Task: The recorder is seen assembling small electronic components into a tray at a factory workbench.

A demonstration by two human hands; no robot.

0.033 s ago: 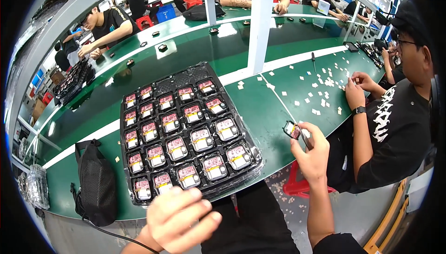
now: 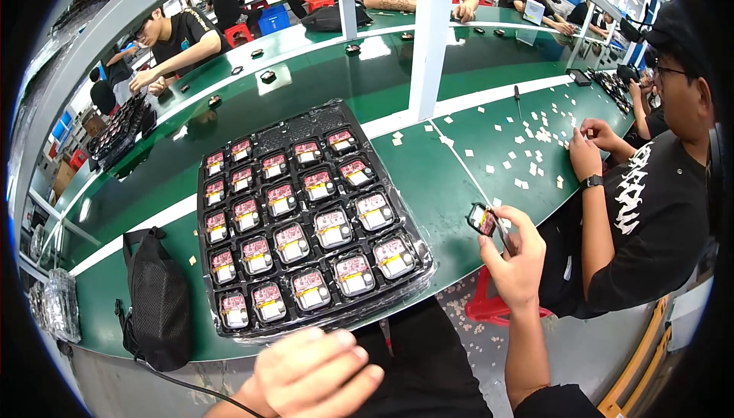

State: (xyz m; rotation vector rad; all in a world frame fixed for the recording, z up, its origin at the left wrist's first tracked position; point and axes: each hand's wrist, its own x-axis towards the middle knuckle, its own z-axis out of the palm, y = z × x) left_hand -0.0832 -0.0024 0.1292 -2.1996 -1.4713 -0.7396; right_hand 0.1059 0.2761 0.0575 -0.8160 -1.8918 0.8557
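Observation:
My right hand (image 2: pixel 514 261) is closed, pinching a small black-framed device (image 2: pixel 481 219) between thumb and fingertips. A red circuit board and a yellow strip show inside its frame. A slim grey metal tool (image 2: pixel 505 236) also lies within that hand; its kind is hard to make out. Near the bench's front edge, my left hand (image 2: pixel 317 376) hovers with fingers loosely extended and nothing in them. Just beyond it lies a black plastic tray (image 2: pixel 267 141), its pockets holding several similar devices (image 2: pixel 293 242) with red boards and silvery-white blocks. One strip at its far edge carries no devices.
Small pale square pieces (image 2: pixel 533 154) are scattered on the green bench (image 2: pixel 413 169) to the right, near a screwdriver (image 2: pixel 517 100). A black bag (image 2: pixel 157 303) lies left of the tray. A white post (image 2: pixel 424 58) rises ahead. A co-worker (image 2: pixel 650 211) sits close on my right.
My left hand has drawn slightly down and right, away from the tray's front row. My right hand has shifted a little, still pinching the device, which has turned slightly.

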